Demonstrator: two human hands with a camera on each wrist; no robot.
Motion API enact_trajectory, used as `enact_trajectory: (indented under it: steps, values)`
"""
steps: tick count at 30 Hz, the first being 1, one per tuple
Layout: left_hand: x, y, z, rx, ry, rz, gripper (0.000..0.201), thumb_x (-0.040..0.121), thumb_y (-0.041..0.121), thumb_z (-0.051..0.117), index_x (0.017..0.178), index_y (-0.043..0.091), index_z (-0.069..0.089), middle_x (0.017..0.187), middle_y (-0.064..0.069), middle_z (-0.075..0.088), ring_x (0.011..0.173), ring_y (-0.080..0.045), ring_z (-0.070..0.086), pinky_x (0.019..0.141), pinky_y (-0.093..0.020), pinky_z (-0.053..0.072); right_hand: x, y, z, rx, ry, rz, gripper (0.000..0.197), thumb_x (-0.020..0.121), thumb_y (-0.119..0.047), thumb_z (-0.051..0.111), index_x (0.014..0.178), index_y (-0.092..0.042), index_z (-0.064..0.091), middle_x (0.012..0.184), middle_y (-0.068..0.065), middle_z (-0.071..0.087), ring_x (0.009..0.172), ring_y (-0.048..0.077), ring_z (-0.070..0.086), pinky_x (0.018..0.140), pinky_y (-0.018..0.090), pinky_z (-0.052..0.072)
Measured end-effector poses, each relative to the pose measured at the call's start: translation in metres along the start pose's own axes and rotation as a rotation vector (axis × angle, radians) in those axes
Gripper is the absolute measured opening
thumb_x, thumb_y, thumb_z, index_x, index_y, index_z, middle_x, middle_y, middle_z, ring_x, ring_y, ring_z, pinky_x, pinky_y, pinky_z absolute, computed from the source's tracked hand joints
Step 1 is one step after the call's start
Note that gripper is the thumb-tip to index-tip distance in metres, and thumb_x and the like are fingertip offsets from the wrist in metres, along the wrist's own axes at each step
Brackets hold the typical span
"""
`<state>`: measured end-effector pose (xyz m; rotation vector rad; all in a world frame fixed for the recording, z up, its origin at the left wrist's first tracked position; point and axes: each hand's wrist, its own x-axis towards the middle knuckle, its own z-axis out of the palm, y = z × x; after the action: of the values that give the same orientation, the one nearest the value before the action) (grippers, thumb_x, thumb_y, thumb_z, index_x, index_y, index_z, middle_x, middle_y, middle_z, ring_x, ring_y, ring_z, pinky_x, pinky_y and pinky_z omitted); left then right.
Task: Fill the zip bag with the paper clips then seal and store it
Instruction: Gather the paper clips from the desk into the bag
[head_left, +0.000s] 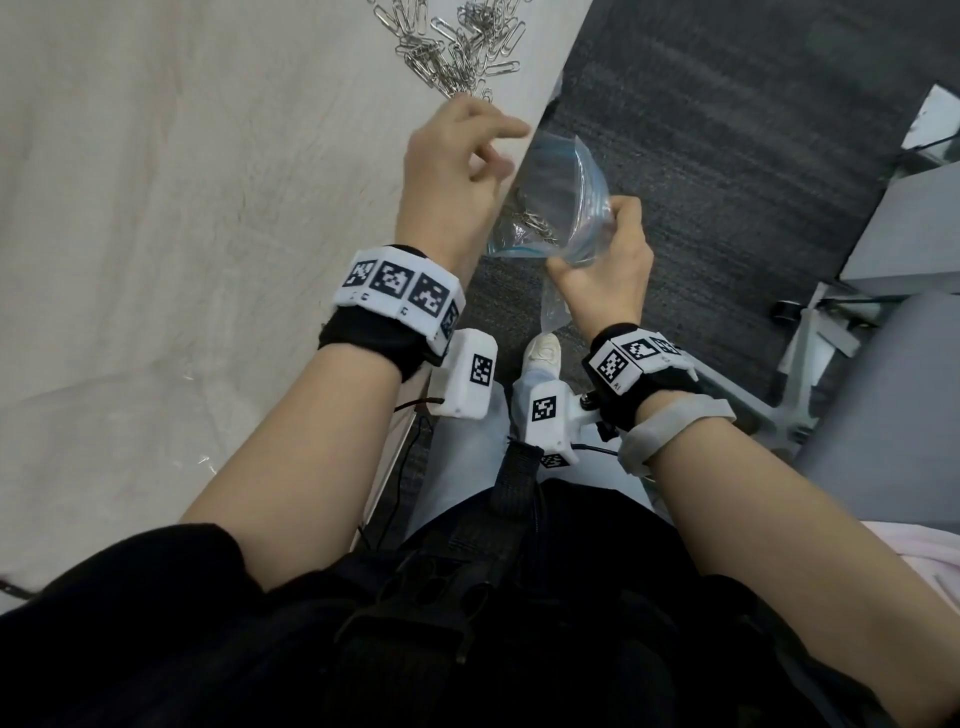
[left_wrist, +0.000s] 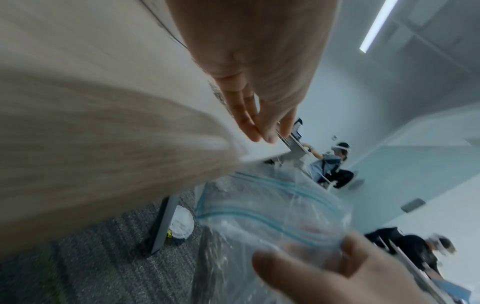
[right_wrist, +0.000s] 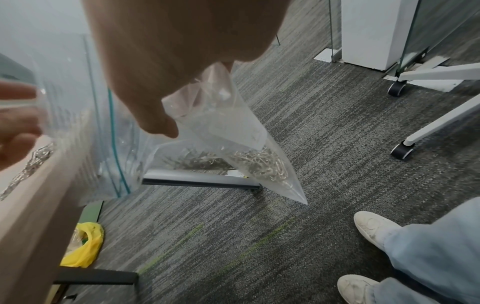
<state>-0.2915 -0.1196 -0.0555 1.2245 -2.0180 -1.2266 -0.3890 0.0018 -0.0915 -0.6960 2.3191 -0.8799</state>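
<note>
A pile of silver paper clips (head_left: 457, 47) lies on the pale table (head_left: 156, 208) near its right edge. My left hand (head_left: 467, 156) hovers at that edge just below the pile, fingers relaxed and holding nothing I can see; the left wrist view shows its fingers (left_wrist: 249, 115) close together. My right hand (head_left: 608, 260) grips a clear zip bag (head_left: 561, 176) with a blue zip strip beside the table edge, its mouth open toward the table. Some paper clips (right_wrist: 259, 164) lie in the bag's lower corner (right_wrist: 221, 133). The bag's mouth (left_wrist: 272, 216) gapes wide.
Grey carpet lies below the bag. White chair legs on castors (right_wrist: 402, 150) stand to the right, my shoes (right_wrist: 374, 226) are below, and a yellow plastic bag (right_wrist: 83, 246) sits under the table. Other people (left_wrist: 330, 164) sit far off.
</note>
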Motion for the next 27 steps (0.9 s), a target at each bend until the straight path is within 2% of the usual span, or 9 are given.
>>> enact_trajectory:
  steps: [4, 8, 11, 15, 17, 19, 22, 25, 27]
  values:
    - [0.006, -0.015, -0.02, 0.054, 0.132, -0.053, 0.025, 0.079, 0.0, 0.06, 0.098, 0.012, 0.071, 0.105, -0.006, 0.062, 0.083, -0.01, 0.059, 0.07, -0.005, 0.046, 0.001, 0.0, 0.0, 0.002, -0.008, 0.003, 0.055, 0.063, -0.015, 0.077, 0.109, -0.014, 0.047, 0.107, 0.01, 0.062, 0.098, 0.027, 0.06, 0.089, 0.045, 0.051]
    - [0.005, -0.024, -0.027, 0.251, 0.061, -0.143, 0.027, 0.078, 0.014, 0.065, 0.105, 0.018, 0.066, 0.106, 0.0, 0.054, 0.1, -0.014, 0.05, 0.088, -0.016, 0.044, 0.0, 0.0, 0.001, 0.019, -0.01, 0.014, 0.054, 0.062, -0.015, 0.075, 0.108, -0.016, 0.047, 0.106, 0.009, 0.062, 0.099, 0.027, 0.06, 0.089, 0.046, 0.051]
    - [0.0, -0.022, -0.025, 0.302, -0.05, -0.111, 0.019, 0.076, 0.022, 0.065, 0.094, 0.018, 0.066, 0.097, -0.004, 0.06, 0.093, -0.023, 0.055, 0.085, -0.031, 0.047, 0.0, -0.001, 0.002, 0.025, -0.009, 0.019, 0.054, 0.061, -0.016, 0.074, 0.108, -0.015, 0.048, 0.105, 0.01, 0.062, 0.098, 0.028, 0.061, 0.089, 0.046, 0.051]
    - [-0.007, -0.013, -0.011, 0.346, -0.147, 0.006, 0.015, 0.079, 0.022, 0.064, 0.093, 0.018, 0.067, 0.089, -0.003, 0.061, 0.092, -0.021, 0.052, 0.076, -0.021, 0.033, 0.001, -0.001, 0.002, 0.013, -0.005, 0.018, 0.055, 0.062, -0.014, 0.076, 0.109, -0.014, 0.048, 0.106, 0.01, 0.062, 0.099, 0.028, 0.061, 0.09, 0.045, 0.051]
    - [-0.008, -0.008, -0.004, 0.359, -0.244, 0.056, 0.019, 0.08, 0.022, 0.067, 0.098, 0.018, 0.069, 0.094, -0.006, 0.061, 0.095, -0.022, 0.052, 0.078, -0.023, 0.033, 0.002, -0.001, 0.002, 0.007, -0.002, 0.017, 0.055, 0.062, -0.015, 0.076, 0.109, -0.015, 0.048, 0.106, 0.01, 0.062, 0.098, 0.028, 0.061, 0.089, 0.045, 0.051]
    - [-0.006, -0.004, -0.001, 0.269, -0.278, 0.042, 0.018, 0.079, 0.017, 0.068, 0.097, 0.014, 0.07, 0.094, -0.009, 0.062, 0.086, -0.018, 0.054, 0.075, -0.023, 0.039, 0.003, -0.001, 0.0, 0.008, -0.001, 0.01, 0.055, 0.062, -0.016, 0.076, 0.109, -0.016, 0.047, 0.105, 0.009, 0.062, 0.097, 0.027, 0.061, 0.088, 0.045, 0.051]
    - [0.003, -0.003, -0.004, 0.186, -0.144, 0.02, 0.018, 0.08, 0.014, 0.064, 0.097, 0.012, 0.07, 0.098, -0.009, 0.063, 0.082, -0.011, 0.053, 0.076, -0.016, 0.046, 0.008, 0.001, -0.005, 0.006, -0.003, 0.007, 0.054, 0.062, -0.016, 0.074, 0.108, -0.016, 0.048, 0.105, 0.009, 0.062, 0.097, 0.027, 0.06, 0.088, 0.046, 0.051]
    - [0.017, -0.005, -0.008, 0.256, 0.09, -0.031, 0.026, 0.083, 0.019, 0.06, 0.108, 0.017, 0.064, 0.116, -0.007, 0.056, 0.103, -0.01, 0.046, 0.088, -0.002, 0.033, 0.017, 0.003, -0.011, 0.02, -0.013, 0.009, 0.052, 0.061, -0.018, 0.072, 0.107, -0.017, 0.047, 0.104, 0.009, 0.062, 0.097, 0.028, 0.061, 0.087, 0.047, 0.052]
    - [0.03, -0.007, -0.011, 0.329, 0.175, -0.087, 0.04, 0.084, 0.022, 0.059, 0.123, 0.019, 0.055, 0.135, -0.007, 0.045, 0.125, -0.017, 0.039, 0.107, -0.016, 0.03, 0.025, 0.003, -0.015, 0.024, -0.028, 0.014, 0.052, 0.06, -0.018, 0.071, 0.106, -0.018, 0.047, 0.104, 0.008, 0.062, 0.097, 0.027, 0.061, 0.086, 0.048, 0.052]
